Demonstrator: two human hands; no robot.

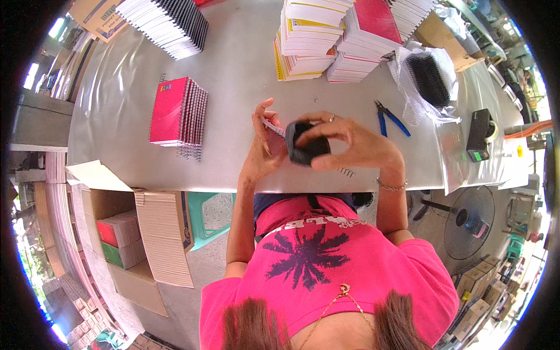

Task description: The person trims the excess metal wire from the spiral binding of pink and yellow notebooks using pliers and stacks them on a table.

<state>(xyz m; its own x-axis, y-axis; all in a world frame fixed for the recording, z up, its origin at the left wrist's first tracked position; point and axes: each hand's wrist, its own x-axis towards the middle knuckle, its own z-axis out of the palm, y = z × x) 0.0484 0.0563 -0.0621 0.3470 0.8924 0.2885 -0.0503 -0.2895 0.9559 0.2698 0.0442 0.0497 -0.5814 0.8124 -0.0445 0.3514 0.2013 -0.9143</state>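
Observation:
Near the front edge of the table, my left hand pinches a thin, pale-edged notebook, seen almost edge-on with its far end raised. Right beside it, my right hand curves its fingers round a dark, rounded block with a hollow-looking top. The block sits against the notebook's lower end; its kind I cannot make out. A loose wire coil pokes out under my right hand. Blue-handled cutting pliers lie with their jaws pointing away, to the right of that hand.
Red spiral notebooks are stacked at left, with more stacks of notebooks at the back. Black coils lie on white wrapping near a tape dispenser. Below left stands an open carton; a fan is at lower right.

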